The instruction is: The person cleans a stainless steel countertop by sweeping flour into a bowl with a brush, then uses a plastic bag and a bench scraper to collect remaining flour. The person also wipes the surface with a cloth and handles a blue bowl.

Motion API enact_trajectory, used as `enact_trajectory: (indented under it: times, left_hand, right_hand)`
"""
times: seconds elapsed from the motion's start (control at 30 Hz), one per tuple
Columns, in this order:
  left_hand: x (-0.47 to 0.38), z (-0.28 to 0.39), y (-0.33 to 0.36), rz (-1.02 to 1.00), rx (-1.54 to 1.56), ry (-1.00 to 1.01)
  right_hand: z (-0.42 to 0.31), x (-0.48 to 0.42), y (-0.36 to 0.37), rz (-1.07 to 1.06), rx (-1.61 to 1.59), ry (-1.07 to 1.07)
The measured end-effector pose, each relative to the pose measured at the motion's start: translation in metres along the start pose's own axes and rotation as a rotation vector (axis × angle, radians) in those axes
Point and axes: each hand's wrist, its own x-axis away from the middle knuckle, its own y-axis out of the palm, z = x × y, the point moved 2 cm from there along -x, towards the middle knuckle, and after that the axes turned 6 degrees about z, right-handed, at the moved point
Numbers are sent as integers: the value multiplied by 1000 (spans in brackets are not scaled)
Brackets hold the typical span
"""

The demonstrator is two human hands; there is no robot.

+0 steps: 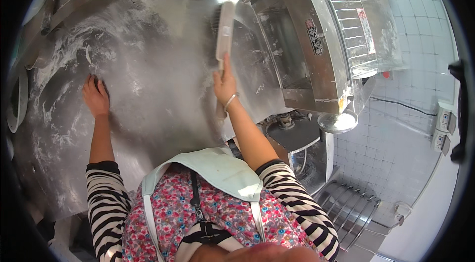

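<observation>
My right hand [225, 83] is closed on the handle of a long, light-coloured bench brush [225, 30]. The brush reaches away from me over the steel worktop [159, 87], its dark bristles facing left. To the left, my left hand [96, 93] lies palm down on or just over the same worktop, with the fingers a little apart. A dark shape shows beside its fingers; whether it is shadow or an object I cannot tell. White powder, like flour, is smeared over the steel, mostly at the left and far left.
A steel machine [308, 39] with a wire guard [354, 36] stands along the right edge. Nearer me are a round metal dish [338, 121] of white powder and a dark-topped unit [293, 134]. A rolling-pin-like rod [52, 2] is at the far left, above a pale basket rim [23, 102].
</observation>
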Motion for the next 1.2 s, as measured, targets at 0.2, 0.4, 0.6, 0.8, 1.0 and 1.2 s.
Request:
enact_trajectory:
  times: [0.2,0.4,0.6,0.8,1.0,1.2]
  left_hand:
    - [-4,5,-4,-37,-56,-43]
    - [-4,5,-4,-24,-46,-43]
    - [-4,6,-2,-42,-90,-17]
    - [-2,5,-10,-59,-129,-41]
    - [-9,16,-13,-69,-109,-75]
    - [-8,11,-7,-52,-91,-88]
  right_hand:
    - [91,13,-112,351,567,-111]
    - [167,-60,-168,397,726,529]
    - [214,-143,-142,-12,846,414]
    - [52,-106,-32,60,-90,461]
    - [46,-93,17,-33,20,74]
    - [-17,-104,2,-124,-324,113]
